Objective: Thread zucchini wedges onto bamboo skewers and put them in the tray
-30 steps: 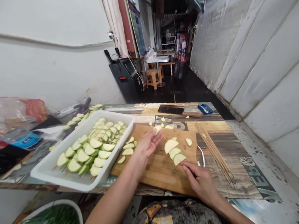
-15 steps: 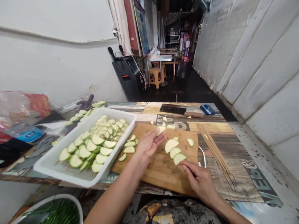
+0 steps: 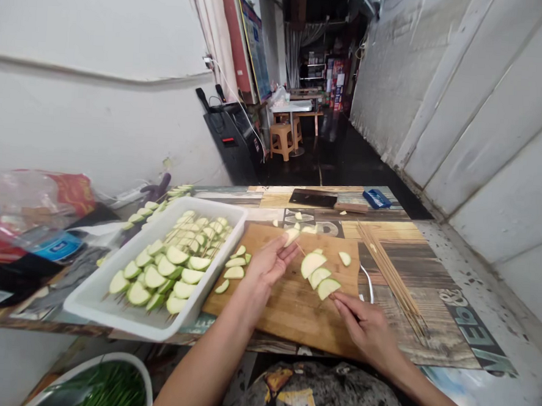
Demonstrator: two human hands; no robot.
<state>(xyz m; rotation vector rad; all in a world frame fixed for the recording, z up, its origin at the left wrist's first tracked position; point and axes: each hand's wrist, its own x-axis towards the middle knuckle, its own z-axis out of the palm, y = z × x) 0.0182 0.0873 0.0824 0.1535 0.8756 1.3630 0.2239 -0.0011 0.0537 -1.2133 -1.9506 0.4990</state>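
My left hand [image 3: 271, 258] pinches a pale half-round vegetable slice [image 3: 291, 236] over the cutting board [image 3: 287, 302]. My right hand [image 3: 367, 325] grips the near end of a skewer threaded with three green-skinned vegetable slices [image 3: 320, 276]. The skewer's bare tip [image 3: 300, 249] points toward my left hand, close to the held slice but apart from it. Loose slices [image 3: 234, 268] lie at the board's left side, and one more slice [image 3: 345, 258] is at its right. Left of the board, a white plastic tray [image 3: 121, 324] holds many skewered slices.
A bundle of bare skewers [image 3: 392, 281] lies right of the board. Toward the back are a cleaver [image 3: 315, 198] and a blue box [image 3: 376, 198]. Plastic packaging [image 3: 36, 207] crowds the left end. Below the table edge sits a basin [image 3: 148, 373] of green stalks.
Both hands keep their grips. The skewer with its slices has shifted very slightly to the right along with my right hand, and the view has moved a little.
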